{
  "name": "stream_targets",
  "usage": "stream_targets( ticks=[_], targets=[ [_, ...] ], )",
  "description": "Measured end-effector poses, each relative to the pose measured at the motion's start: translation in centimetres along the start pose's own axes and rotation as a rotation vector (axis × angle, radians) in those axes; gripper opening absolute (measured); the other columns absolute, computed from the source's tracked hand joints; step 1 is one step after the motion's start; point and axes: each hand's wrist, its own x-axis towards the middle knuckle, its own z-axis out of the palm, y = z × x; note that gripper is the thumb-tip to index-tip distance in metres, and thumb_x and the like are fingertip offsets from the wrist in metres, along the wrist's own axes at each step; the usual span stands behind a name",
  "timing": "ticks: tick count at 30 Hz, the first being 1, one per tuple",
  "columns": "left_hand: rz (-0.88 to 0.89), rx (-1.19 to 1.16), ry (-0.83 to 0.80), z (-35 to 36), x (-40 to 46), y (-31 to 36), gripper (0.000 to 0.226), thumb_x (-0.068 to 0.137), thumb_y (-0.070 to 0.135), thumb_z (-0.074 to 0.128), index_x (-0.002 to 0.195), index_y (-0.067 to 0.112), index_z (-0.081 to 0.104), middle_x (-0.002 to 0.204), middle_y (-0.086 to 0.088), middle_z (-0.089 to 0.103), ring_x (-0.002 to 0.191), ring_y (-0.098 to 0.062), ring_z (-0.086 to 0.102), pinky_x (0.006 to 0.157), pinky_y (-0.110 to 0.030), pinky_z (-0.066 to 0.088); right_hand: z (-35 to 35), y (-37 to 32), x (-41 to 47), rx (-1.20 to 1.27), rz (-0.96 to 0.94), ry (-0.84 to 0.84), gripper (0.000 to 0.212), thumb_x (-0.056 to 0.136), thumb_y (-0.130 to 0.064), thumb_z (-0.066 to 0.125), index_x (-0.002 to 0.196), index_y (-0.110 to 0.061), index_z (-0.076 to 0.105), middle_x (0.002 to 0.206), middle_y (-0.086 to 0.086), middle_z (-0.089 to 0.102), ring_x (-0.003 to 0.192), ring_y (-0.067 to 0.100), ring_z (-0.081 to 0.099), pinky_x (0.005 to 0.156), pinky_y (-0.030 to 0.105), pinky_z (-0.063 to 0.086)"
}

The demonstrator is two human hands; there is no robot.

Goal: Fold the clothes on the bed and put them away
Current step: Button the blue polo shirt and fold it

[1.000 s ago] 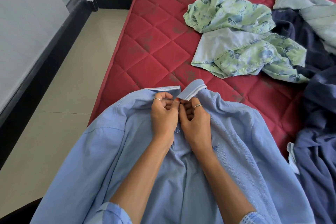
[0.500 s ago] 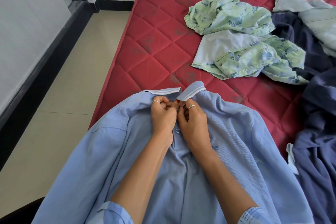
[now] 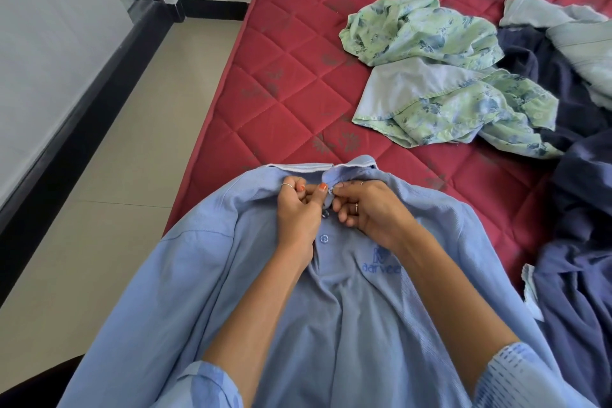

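Note:
A light blue polo shirt [image 3: 347, 308] lies front up at the near edge of the red quilted bed [image 3: 298, 76], its left side hanging over the edge. My left hand [image 3: 299, 209] pinches the placket just under the collar. My right hand [image 3: 367, 209] pinches the other side of the placket at the top button. Two lower buttons are visible below my fingers. A green floral garment [image 3: 440, 76] lies crumpled further up the bed.
Dark navy clothes [image 3: 583, 209] are heaped along the right side, with a pale grey-green garment [image 3: 569, 30] at the far right. Beige floor tiles [image 3: 116, 175] run along the left of the bed, bounded by a white wall with a black skirting.
Both hands have slid slightly apart at the collar, and the top button now shows between my fingers. The collar lies flatter, and the chest logo has come into view.

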Motion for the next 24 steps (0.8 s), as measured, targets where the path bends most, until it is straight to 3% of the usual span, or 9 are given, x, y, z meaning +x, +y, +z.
stream_targets(
  ticks=[3, 7, 14, 19, 22, 24],
  targets=[
    [0.038, 0.031, -0.012, -0.1, -0.1, -0.2, 0.037, 0.09, -0.001, 0.058, 0.075, 0.018, 0.03, 0.067, 0.001, 0.047, 0.051, 0.0, 0.042, 0.055, -0.013, 0.041, 0.1, -0.5, 0.0, -0.002, 0.097, 0.007, 0.02, 0.093, -0.004, 0.051, 0.076, -0.002, 0.061, 0.057, 0.007, 0.057, 0.042, 0.011, 0.05, 0.041, 0.018, 0.041],
    [0.039, 0.031, -0.049, -0.4, -0.1, -0.5, 0.036, 0.092, -0.001, 0.056, 0.075, 0.017, 0.031, 0.07, 0.0, 0.047, 0.059, -0.006, 0.043, 0.06, -0.018, 0.043, 0.7, -0.4, 0.2, 0.021, 0.114, 0.07, 0.014, 0.092, -0.002, 0.052, 0.079, 0.0, 0.06, 0.057, 0.009, 0.056, 0.04, 0.01, 0.051, 0.039, 0.018, 0.043],
    [0.011, 0.042, -0.094, -1.1, 0.6, -1.0, 0.032, 0.093, 0.006, 0.059, 0.076, 0.018, 0.034, 0.071, 0.001, 0.04, 0.061, -0.007, 0.038, 0.064, -0.023, 0.04, -0.1, -0.8, 0.1, 0.001, 0.165, -0.022, 0.021, 0.092, -0.008, 0.062, 0.071, -0.006, 0.06, 0.06, 0.01, 0.062, 0.042, 0.009, 0.058, 0.043, 0.016, 0.049],
    [0.083, 0.207, -0.109, -0.9, 0.3, -0.7, 0.022, 0.095, 0.011, 0.057, 0.079, 0.019, 0.043, 0.07, 0.001, 0.049, 0.059, -0.004, 0.044, 0.061, -0.02, 0.041, 1.7, 0.7, -0.2, -0.097, 0.016, 0.252, 0.018, 0.094, -0.01, 0.061, 0.079, -0.004, 0.052, 0.058, 0.015, 0.061, 0.036, 0.013, 0.056, 0.038, 0.021, 0.049],
    [0.058, 0.273, -0.16, -0.8, -0.3, 0.1, 0.018, 0.095, 0.008, 0.054, 0.085, 0.021, 0.048, 0.082, -0.005, 0.062, 0.073, -0.016, 0.058, 0.066, -0.03, 0.05, 3.1, 2.6, -1.1, -0.148, -0.15, 0.381, 0.016, 0.093, -0.015, 0.061, 0.089, -0.011, 0.046, 0.082, 0.022, 0.065, 0.054, 0.021, 0.063, 0.053, 0.032, 0.056],
    [0.02, 0.298, -0.214, -1.4, -1.0, 0.9, 0.016, 0.094, 0.003, 0.052, 0.093, 0.019, 0.051, 0.093, -0.008, 0.065, 0.081, -0.017, 0.061, 0.069, -0.026, 0.051, 3.7, 3.5, -2.7, -0.138, -0.18, 0.33, 0.019, 0.092, -0.013, 0.061, 0.093, -0.016, 0.042, 0.089, 0.016, 0.062, 0.068, 0.022, 0.061, 0.071, 0.039, 0.053]
  ],
)
